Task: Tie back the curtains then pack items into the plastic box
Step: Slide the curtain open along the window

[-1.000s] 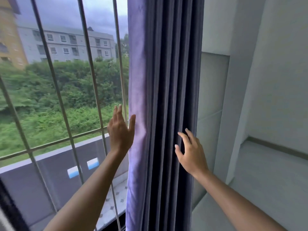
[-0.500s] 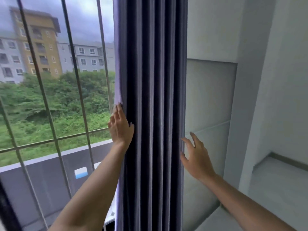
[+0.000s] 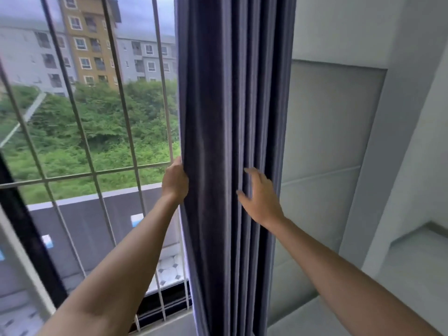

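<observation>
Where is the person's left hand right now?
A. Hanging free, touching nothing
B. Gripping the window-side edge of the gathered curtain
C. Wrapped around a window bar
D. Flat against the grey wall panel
B: the left hand has its fingers curled round the left edge of the gathered purple-grey curtain, next to the window bars, not on them.

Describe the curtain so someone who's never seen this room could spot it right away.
Start at the barred window. Along its right edge, before the pale padded wall panel, hangs the curtain. It is the only fabric: dark blue-grey, bunched into vertical pleats, with a hand on each side.
</observation>
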A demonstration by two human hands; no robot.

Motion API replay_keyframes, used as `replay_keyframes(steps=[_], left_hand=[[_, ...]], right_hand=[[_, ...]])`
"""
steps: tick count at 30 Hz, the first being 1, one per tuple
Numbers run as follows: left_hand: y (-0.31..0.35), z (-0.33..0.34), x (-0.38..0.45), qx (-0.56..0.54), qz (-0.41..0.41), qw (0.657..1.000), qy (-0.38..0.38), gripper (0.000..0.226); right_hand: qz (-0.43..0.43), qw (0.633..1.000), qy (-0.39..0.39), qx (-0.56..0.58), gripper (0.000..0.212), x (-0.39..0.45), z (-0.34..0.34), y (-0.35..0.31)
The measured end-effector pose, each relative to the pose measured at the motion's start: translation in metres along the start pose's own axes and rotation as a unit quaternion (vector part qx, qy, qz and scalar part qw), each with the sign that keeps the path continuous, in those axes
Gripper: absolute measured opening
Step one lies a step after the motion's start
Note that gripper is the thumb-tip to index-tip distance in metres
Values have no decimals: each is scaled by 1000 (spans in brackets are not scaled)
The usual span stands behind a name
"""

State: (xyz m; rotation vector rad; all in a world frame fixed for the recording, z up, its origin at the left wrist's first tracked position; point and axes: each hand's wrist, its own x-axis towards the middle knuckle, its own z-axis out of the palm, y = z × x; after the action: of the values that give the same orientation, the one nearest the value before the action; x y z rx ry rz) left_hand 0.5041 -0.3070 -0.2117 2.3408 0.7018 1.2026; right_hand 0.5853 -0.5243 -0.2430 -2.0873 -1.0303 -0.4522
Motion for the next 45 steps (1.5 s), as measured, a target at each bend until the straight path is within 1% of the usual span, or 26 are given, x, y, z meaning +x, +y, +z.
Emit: replay_keyframes(steps=[3,7,9,12,14,16,17,21,25,27,29,31,33,36,39,42,44,45], left_hand=[[-9,-10,3,-19,6,1000,-6,45],[-21,-38,1,-24,-3,1000,-10,58],[-32,-50,1,-17,-18,999,-23,56],[-47,-65,2,-6,-28,998,-51,46],[-59,-67,2,6,-26,997,-67,44],[-74,-59,-2,7,-22,995,-97,48],[-82,-54,-7,-1,-20,994,-110,49],[-105,-36,-24,-23,-25,992,-119,52],[-109,-27,-22,-78,-12,988,-135,54],[-111,-24,-20,-114,-13,983,-145,57],[-109,-21,-19,-148,-8,980,-136,57],[-104,-18,-21,-187,3,973,-133,53],[-98,-14,-24,-209,16,968,-138,55],[-92,-3,-29,-253,27,954,-158,57],[-89,10,-29,-246,28,956,-154,47],[-81,17,-27,-235,29,959,-154,61],[-74,20,-21,-221,55,963,-144,67],[-71,22,-16,-205,70,968,-131,68]], right_hand=[[16,996,-15,91,68,47,7,-20],[66,979,34,191,68,102,20,-40],[92,974,33,204,69,112,30,-46],[116,972,-1,205,64,109,59,-46],[142,978,-41,149,50,104,86,-41],[187,974,-89,86,33,90,110,-36],[195,973,-102,65,28,79,121,-35],[190,975,-108,-47,24,34,157,-32],[180,972,-128,-77,47,-5,184,-32],[172,971,-131,-105,53,-20,193,-39],[158,971,-136,-118,58,-31,197,-48],[161,965,-159,-131,69,-41,201,-55],[169,955,-184,-156,74,-48,205,-63],[174,946,-204,-180,72,-50,209,-71],[148,946,-213,-197,69,-43,214,-73],[120,938,-235,-224,57,-37,220,-69],[100,935,-238,-244,51,-37,225,-64],[94,934,-244,-243,51,-38,225,-64]])
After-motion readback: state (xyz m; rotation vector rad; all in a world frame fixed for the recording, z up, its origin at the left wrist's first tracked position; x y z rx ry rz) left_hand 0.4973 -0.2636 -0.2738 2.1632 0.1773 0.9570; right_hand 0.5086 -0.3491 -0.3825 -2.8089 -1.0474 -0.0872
